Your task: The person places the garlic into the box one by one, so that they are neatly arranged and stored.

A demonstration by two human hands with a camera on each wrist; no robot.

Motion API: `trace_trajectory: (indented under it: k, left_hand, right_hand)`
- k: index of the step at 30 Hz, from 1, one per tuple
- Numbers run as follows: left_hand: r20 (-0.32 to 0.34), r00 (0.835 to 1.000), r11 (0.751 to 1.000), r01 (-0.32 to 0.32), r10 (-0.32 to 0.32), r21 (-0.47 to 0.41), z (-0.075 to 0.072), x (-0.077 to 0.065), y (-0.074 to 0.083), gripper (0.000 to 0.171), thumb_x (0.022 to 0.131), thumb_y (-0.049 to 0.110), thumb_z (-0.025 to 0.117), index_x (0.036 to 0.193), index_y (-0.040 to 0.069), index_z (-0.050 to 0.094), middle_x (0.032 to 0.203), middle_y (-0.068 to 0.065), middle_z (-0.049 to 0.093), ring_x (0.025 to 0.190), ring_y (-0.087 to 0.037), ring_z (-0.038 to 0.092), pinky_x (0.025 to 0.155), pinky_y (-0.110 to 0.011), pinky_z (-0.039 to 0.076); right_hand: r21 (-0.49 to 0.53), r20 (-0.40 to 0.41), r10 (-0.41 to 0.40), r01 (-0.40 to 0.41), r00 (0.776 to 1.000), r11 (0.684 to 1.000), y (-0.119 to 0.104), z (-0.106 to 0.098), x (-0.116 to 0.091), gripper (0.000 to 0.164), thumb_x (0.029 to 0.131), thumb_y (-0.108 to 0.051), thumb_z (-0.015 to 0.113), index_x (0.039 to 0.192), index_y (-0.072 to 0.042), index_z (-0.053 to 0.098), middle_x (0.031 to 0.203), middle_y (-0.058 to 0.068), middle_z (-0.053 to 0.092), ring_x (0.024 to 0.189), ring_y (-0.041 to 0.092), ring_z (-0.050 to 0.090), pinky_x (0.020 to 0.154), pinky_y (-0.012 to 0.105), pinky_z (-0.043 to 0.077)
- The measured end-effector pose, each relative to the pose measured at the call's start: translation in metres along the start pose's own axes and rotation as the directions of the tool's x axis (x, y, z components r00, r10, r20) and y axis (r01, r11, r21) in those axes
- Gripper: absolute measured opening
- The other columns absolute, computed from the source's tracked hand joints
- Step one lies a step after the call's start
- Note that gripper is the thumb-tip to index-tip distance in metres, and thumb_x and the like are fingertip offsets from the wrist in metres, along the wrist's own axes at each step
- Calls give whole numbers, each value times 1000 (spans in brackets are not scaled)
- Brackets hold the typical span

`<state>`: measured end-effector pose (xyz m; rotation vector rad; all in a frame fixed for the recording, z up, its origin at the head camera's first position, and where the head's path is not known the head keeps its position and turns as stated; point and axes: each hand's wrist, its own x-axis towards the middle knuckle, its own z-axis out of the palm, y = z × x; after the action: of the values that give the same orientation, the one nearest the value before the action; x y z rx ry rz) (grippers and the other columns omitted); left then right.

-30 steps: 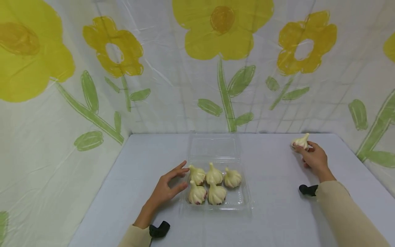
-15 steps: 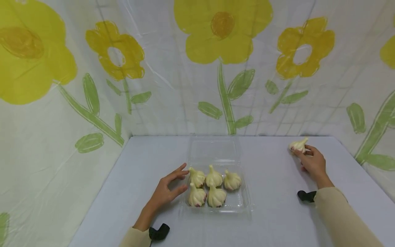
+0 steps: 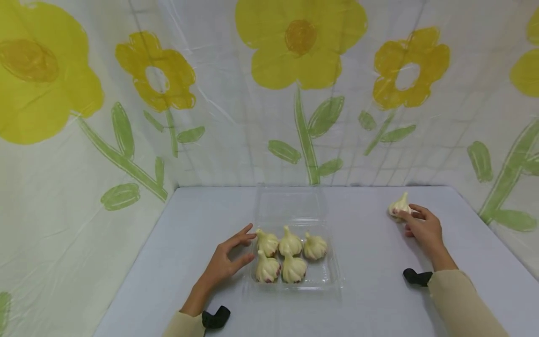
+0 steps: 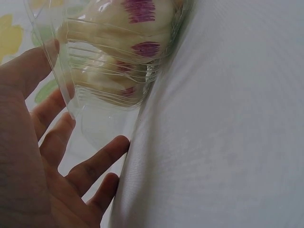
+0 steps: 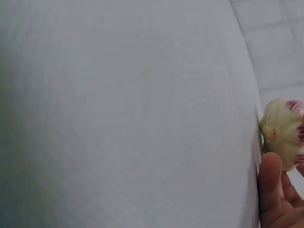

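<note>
My right hand pinches a garlic bulb near the table's back right, its stem pointing up. In the right wrist view the thumb lies against the pale, purple-marked bulb, partly cut off by the frame; whether it touches the table I cannot tell. A clear plastic clamshell box stands at the middle with its lid folded back. Several garlic bulbs sit inside, in two rows. My left hand is at the box's left side, fingers spread, some fingertips touching its wall in the left wrist view.
The table has a white cover. Behind it hangs a white curtain with yellow flowers. A black wrist mount shows below the left hand and another black mount below the right.
My right hand has moved slightly left and nearer with the garlic bulb, whose stem has turned from leaning right to nearly upright. The left hand stays beside the box. The head view has shifted a little.
</note>
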<state>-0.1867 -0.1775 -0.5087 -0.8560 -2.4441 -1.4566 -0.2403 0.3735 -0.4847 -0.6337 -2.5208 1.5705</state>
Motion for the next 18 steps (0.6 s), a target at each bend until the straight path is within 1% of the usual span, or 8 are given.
trace_trajectory:
  k: [4,6,12,15,18]
  left_hand:
    - [-4,1000,1000,-13,13,6,0,-1,-1,45,93,14,74,137,14,64,159,-11,46,115,-28,68,106,-43,47]
    - [-3,1000,1000,-5,5,6,0,-1,-2,44,94,14,73,137,14,64,160,-10,45,116,-28,67,106,-43,48]
    - [2,1000,1000,5,-5,5,0,-2,-1,45,94,16,74,138,17,64,160,-6,45,117,-26,67,106,-41,48]
    - [2,1000,1000,6,-6,0,0,-1,-1,45,94,16,74,138,17,64,160,-6,45,117,-26,67,106,-40,47]
    - [0,1000,1000,11,-11,-5,0,-1,0,45,94,16,74,137,17,64,160,-6,45,117,-26,67,107,-38,47]
  right_hand:
    - [-52,35,-43,44,998,998,1,1,-3,82,95,-51,66,157,-5,36,129,10,46,66,1,59,59,24,56]
    - [-69,45,-59,62,997,996,1,1,-4,81,96,-50,65,156,-4,37,129,10,46,67,1,58,58,24,55]
    - [-73,41,-71,74,997,995,1,1,-7,80,96,-48,65,155,-1,38,124,8,48,69,-3,57,58,23,54]
    - [-77,43,-68,71,997,995,0,1,-8,82,96,-50,65,155,0,37,128,11,48,69,-3,56,58,23,54]
    - [-89,47,-63,67,997,994,0,1,-8,85,96,-53,63,156,0,35,134,16,46,68,0,56,58,24,53]
